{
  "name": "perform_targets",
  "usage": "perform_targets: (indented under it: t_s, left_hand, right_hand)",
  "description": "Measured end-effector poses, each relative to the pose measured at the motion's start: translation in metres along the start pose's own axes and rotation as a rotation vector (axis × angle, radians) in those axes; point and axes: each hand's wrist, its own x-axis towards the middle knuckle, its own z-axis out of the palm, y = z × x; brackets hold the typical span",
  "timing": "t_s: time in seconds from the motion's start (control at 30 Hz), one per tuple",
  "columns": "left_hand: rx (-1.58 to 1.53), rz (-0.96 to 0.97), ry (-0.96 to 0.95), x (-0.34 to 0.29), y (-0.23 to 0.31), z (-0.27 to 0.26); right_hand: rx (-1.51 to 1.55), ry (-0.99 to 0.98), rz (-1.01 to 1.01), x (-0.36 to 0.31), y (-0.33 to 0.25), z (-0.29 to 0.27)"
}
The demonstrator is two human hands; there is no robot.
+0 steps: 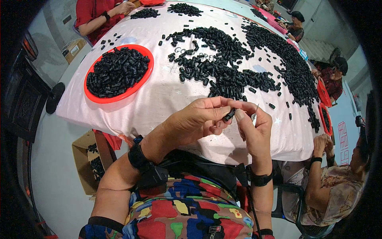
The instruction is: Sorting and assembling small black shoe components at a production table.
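Above the near edge of the table, my left hand (199,118) pinches a small black cylindrical part (229,115) between thumb and fingertips. My right hand (254,125) is closed, its thumb and fingertips meeting the same part from the other side. A thin pointed metal blade (255,114) sticks up from between the right thumb and forefinger; its lower end is hidden by the hand. Just past my fingers, a large loose heap of similar black parts (225,77) lies spread on the pale pink cloth (159,111).
A red basin (151,65) heaped with black parts stands at the left. A longer pile of parts (292,65) runs down the right side. Other people work around the table, one close at my right (334,191). An open cardboard box (85,167) sits on the floor at the left.
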Motion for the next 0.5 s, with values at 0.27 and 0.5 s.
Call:
perform_targets:
  t_s: [0.27,0.5]
  left_hand:
    - [0.005,-0.034,0.058,-0.003,0.011,0.006]
    - [0.332,0.017,0.110,-0.005,0.012,0.006]
  right_hand:
    - [-0.116,-0.044,-0.112,0.000,0.002,-0.002]
    - [-0.138,-0.026,-0.121,-0.001,0.008,-0.001]
